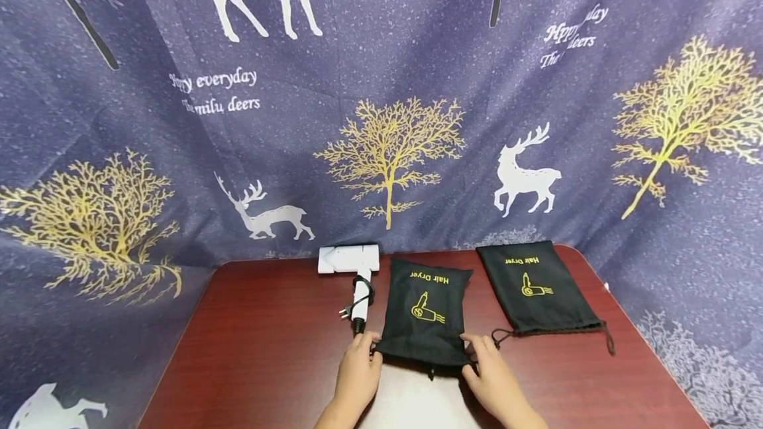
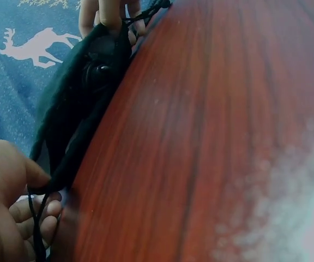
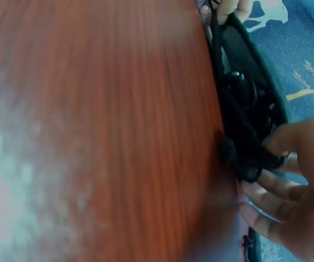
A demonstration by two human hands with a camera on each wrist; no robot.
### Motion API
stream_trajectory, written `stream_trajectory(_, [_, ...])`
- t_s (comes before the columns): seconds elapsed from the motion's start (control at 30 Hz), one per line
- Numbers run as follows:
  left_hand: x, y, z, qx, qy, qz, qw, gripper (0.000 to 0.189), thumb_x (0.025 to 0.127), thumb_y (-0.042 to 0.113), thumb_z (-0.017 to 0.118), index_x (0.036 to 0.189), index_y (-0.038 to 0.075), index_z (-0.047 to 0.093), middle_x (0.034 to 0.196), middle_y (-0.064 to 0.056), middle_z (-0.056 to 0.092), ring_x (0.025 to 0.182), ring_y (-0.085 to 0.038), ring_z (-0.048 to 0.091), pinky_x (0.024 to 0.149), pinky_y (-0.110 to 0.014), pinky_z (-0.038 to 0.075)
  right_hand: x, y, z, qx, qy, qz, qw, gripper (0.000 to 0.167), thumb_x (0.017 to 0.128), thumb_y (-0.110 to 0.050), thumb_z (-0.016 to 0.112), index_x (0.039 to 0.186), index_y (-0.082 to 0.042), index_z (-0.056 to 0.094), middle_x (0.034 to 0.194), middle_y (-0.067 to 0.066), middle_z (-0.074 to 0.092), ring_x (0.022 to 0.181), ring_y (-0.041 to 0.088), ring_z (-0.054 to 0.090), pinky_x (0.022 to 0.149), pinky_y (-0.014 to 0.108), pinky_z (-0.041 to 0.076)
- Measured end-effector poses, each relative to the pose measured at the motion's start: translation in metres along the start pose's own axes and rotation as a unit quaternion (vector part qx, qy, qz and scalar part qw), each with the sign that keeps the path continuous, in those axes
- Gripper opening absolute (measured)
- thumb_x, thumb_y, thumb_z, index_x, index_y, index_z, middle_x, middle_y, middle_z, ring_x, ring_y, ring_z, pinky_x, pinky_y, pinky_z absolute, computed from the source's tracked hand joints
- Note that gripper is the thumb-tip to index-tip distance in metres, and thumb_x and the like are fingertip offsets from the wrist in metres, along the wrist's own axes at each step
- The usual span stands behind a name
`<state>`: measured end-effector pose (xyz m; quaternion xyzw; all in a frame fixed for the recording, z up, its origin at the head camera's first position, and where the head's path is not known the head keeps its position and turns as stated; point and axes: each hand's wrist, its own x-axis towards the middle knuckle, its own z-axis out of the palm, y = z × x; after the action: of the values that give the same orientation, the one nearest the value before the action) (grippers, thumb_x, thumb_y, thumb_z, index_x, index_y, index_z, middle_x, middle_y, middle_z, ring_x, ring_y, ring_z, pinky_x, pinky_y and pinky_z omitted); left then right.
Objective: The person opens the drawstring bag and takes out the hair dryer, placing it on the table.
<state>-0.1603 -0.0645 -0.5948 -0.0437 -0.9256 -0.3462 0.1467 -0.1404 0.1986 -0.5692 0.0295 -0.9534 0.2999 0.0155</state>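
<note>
A black drawstring bag (image 1: 398,296) printed "Hair Dryer" in yellow lies flat on the table, its mouth toward me. My left hand (image 1: 359,369) pinches the left corner of the mouth between thumb and fingers. At the right corner, my right hand (image 1: 491,376) grips the edge the same way. Both wrist views look into the gaping mouth, where a dark ribbed cord end (image 3: 243,90) shows; whatever it belongs to is hidden in the cloth. Drawstring (image 2: 37,229) hangs by the left fingers.
Left of the bag lies a white hair dryer (image 1: 348,259), its black cord (image 1: 371,288) wound round the handle and plug sticking out. A second black bag (image 1: 536,313) rests flat at the right. Behind the red-brown table (image 1: 256,349) hangs a patterned cloth (image 1: 381,65).
</note>
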Motion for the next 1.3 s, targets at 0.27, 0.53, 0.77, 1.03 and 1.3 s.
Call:
stream_trajectory(0.27, [0.0004, -0.0018, 0.0006, -0.023, -0.001, 0.003, 0.9997, 0.033, 0.074, 0.005, 0.074, 0.105, 0.013, 0.068, 0.087, 0.003, 0.064, 0.081, -0.014, 0.062, 0.068, -0.028, 0.051, -0.0014, 0.0032, -0.0028, -0.007, 0.006, -0.015, 0.9998, 0.057, 0.077, -0.006, 0.073, 0.132, -0.013, 0.060, 0.097, -0.006, 0.058, 0.088, 0.009, 0.059, 0.080, 0.033, 0.051])
stream_trajectory(0.53, [0.0000, -0.0024, -0.0016, -0.034, -0.007, 0.011, 0.9993, 0.028, 0.080, 0.001, 0.066, 0.106, 0.011, 0.068, 0.090, 0.002, 0.063, 0.082, -0.011, 0.063, 0.072, -0.026, 0.054, -0.0014, 0.0055, -0.0028, -0.007, 0.005, -0.023, 0.9997, 0.056, 0.076, -0.003, 0.072, 0.130, -0.012, 0.060, 0.094, -0.010, 0.057, 0.087, 0.006, 0.059, 0.081, 0.032, 0.052])
stream_trajectory(0.77, [0.0006, -0.0046, -0.0033, -0.036, -0.005, 0.023, 0.9991, 0.030, 0.080, -0.003, 0.064, 0.108, 0.008, 0.068, 0.092, 0.001, 0.065, 0.084, -0.011, 0.063, 0.074, -0.028, 0.053, -0.0026, 0.0060, -0.0032, -0.012, 0.014, -0.032, 0.9993, 0.054, 0.076, -0.001, 0.071, 0.128, -0.013, 0.062, 0.093, -0.011, 0.058, 0.086, 0.006, 0.062, 0.083, 0.034, 0.052])
stream_trajectory(1.03, [0.0013, -0.0057, -0.0044, -0.033, -0.008, 0.021, 0.9992, 0.029, 0.082, -0.003, 0.064, 0.108, 0.009, 0.068, 0.093, 0.002, 0.065, 0.084, -0.011, 0.063, 0.075, -0.030, 0.053, -0.0033, 0.0059, -0.0002, -0.023, 0.027, -0.047, 0.9983, 0.053, 0.076, -0.001, 0.071, 0.127, -0.013, 0.063, 0.092, -0.010, 0.059, 0.085, 0.005, 0.060, 0.082, 0.038, 0.049])
stream_trajectory(1.3, [-0.0010, -0.0040, -0.0036, -0.037, 0.008, 0.010, 0.9992, 0.033, 0.073, -0.001, 0.071, 0.104, 0.011, 0.068, 0.088, 0.001, 0.063, 0.082, -0.012, 0.059, 0.070, -0.027, 0.049, -0.0020, 0.0053, -0.0003, 0.010, 0.025, -0.031, 0.9992, 0.044, 0.076, -0.002, 0.072, 0.117, -0.014, 0.063, 0.095, -0.006, 0.058, 0.085, 0.007, 0.059, 0.076, 0.028, 0.051])
